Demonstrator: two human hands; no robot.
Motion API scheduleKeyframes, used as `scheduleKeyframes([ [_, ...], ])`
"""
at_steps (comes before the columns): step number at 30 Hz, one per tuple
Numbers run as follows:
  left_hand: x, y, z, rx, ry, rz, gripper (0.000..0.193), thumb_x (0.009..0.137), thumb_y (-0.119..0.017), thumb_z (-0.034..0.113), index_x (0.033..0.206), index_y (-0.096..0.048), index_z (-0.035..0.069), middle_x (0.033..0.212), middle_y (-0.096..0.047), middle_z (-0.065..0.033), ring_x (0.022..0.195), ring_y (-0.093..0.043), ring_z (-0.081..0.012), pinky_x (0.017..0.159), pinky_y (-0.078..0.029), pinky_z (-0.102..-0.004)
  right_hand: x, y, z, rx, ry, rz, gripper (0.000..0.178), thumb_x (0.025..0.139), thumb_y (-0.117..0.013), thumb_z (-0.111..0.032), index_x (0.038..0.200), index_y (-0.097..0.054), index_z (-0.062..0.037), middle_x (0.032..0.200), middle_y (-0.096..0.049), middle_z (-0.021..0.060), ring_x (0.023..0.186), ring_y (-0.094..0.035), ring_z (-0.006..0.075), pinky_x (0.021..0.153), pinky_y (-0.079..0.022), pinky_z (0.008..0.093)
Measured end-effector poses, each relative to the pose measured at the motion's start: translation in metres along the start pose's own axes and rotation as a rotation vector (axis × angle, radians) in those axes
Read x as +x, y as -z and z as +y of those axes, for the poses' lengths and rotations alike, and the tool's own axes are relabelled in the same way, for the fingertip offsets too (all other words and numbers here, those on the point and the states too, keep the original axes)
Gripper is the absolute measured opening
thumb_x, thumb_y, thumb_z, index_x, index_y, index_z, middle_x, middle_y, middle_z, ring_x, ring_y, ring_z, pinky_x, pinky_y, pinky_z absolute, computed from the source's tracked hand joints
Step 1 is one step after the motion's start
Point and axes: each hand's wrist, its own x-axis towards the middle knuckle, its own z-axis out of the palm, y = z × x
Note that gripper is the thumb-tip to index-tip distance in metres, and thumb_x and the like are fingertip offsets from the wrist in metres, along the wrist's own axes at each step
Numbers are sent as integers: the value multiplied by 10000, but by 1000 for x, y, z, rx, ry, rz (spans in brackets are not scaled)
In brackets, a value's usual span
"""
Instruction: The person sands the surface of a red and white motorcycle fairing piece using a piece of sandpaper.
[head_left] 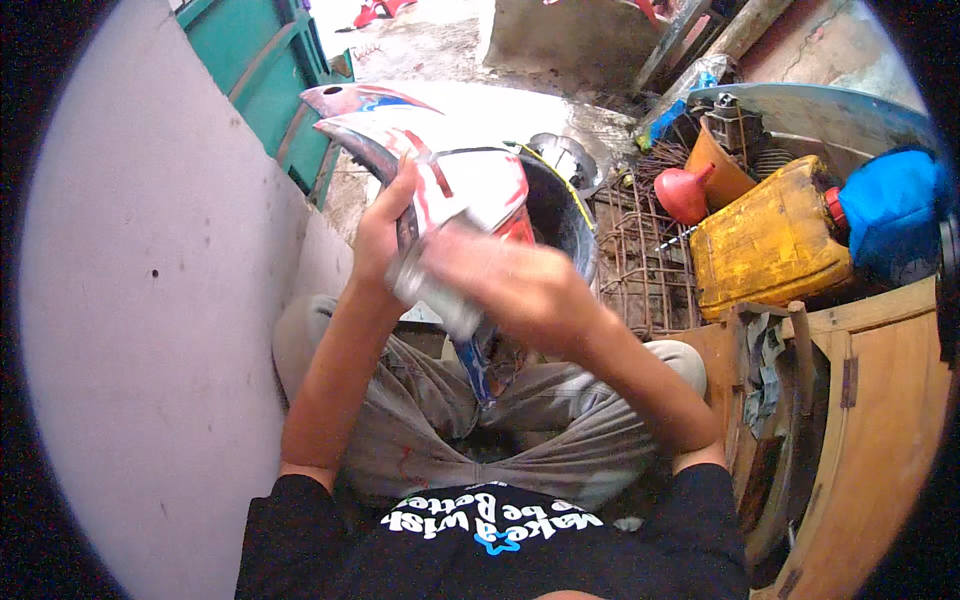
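In front of me, above my lap, is a motorcycle body panel (465, 180), white with red and blue markings and scuffed patches. My left hand (385, 235) is closed around its left edge, thumb pointing up along the panel. Across the lower part of the panel lies my right hand (525, 295), smeared by motion, its fingers bent inward. Beneath those fingers a greyish, blurred piece (440, 300) shows, too smeared to name. The panel's narrow blue lower end (480, 370) hangs between my knees. A dark bucket (565, 205) stands just behind the panel.
A pale wall (150, 300) rises close on my left, with a green metal gate (255, 75) beyond. To the right are a rusty wire grid (640, 265), a red funnel (685, 193), a yellow jerrycan (770, 240), a blue container (895, 215) and a wooden cabinet (880, 380).
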Motion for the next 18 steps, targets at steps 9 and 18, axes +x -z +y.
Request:
scheduleKeyframes([
  [9,-3,-6,-5,139,8,153,503,1058,-436,355,1393,-436,-19,1296,-598,-202,1167,-617,-289,1026,-482,-440,-9,-2,17,-64,-84,-13,376,877,-583,-91,1246,-633,-39,1232,-674,160,1108,-683,281,930,-566,386],
  [18,-3,-6,1,88,106,146,495,1056,-440,364,1384,-451,-7,1293,-609,-173,1128,-638,-273,985,-509,-409,-3,6,22,-50,-149,-10,372,868,-622,-36,1238,-646,-45,1217,-680,172,1092,-689,285,917,-573,379],
])
